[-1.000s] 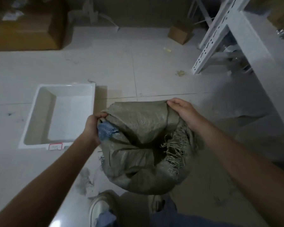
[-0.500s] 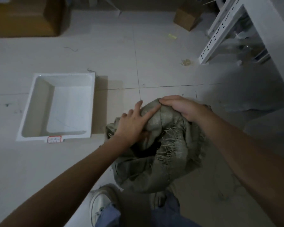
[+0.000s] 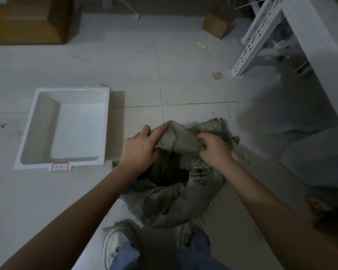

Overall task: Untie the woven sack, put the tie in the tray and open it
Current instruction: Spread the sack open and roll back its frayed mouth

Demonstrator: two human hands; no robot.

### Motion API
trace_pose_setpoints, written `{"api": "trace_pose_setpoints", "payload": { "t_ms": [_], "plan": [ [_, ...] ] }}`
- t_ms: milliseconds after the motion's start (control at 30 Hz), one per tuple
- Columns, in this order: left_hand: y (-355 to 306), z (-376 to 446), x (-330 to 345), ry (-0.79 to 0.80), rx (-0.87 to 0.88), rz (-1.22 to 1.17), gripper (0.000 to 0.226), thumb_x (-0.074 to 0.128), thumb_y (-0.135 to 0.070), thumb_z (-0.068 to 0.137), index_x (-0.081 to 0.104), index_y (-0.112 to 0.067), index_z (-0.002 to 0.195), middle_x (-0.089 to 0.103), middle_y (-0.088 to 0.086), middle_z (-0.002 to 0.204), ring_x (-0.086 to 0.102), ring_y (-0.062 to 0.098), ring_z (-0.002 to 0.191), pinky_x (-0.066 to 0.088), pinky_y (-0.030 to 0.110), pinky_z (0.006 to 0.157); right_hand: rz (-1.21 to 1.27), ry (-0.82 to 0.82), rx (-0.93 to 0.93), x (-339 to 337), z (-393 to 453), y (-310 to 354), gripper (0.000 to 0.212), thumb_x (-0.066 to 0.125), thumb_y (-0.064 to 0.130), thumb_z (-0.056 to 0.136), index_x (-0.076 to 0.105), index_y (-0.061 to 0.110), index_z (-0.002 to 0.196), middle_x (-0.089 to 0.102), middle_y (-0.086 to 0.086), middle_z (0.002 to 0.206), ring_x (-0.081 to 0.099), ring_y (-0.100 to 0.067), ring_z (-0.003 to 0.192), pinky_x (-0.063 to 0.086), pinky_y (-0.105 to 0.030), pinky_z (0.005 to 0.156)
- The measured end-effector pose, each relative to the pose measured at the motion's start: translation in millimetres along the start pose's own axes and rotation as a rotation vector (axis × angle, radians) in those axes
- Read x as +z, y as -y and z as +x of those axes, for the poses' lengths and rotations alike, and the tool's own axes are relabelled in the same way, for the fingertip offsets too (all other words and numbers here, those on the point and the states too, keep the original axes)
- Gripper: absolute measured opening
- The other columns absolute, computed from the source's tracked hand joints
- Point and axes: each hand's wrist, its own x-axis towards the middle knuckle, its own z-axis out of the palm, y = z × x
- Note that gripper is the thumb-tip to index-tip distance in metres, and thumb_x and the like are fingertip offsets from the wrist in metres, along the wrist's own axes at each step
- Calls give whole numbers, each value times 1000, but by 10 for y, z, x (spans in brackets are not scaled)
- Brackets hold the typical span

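the tray (image 3: 65,92) is sitting left, no tie showing in it. our left hand (image 3: 139,148) and right hand (image 3: 215,149) are pinching the sack (image 3: 176,199) rim on the floor; we're judging we're opening it, next spreading the mouth wider.

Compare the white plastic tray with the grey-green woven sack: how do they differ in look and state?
The white plastic tray is rigid, square and smooth; the grey-green woven sack is limp, crumpled and frayed at the mouth. The tray sits untouched, while the left hand and right hand grip the sack's rim. Both rest on the tiled floor, open-topped.
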Motion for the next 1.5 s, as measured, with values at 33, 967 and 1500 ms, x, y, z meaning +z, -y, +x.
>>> {"api": "trace_pose_setpoints", "payload": {
  "t_ms": [33, 967, 1500],
  "plan": [
    [83, -13, -8, -1, -17, -18, 65, 29, -46, 81, 25, -35, 145, 55, 10, 104, 62, 29, 81, 39, 29, 55, 73, -14, 28, -25, 39, -52, 28, 51, -4, 81, 66, 9, 101, 67, -11, 109, 61, -30, 102, 51, -34, 83],
    [86, -80, -180, -119, -285, -302, 41, 39, -36, 78, 54, -15, 110, 60, 0, 82, 59, 26, 73, 37, 28, 64, -378, -92, 54, 198, 77, -223, 37, 57, 23, 87, 46, 8, 119, 62, -17, 114, 61, -34, 99, 45, -35, 71],
    [73, -237, 191, -289, 341, 340, 31, 65, -23, 76, 58, -6, 101, 67, 13, 87, 57, 27, 76, 32, 34, 68, -548, -182, -172, 75, 134, -189, 37, 64, 28, 79, 59, 3, 106, 58, -17, 106, 55, -35, 101, 48, -43, 80]
  ]
}}
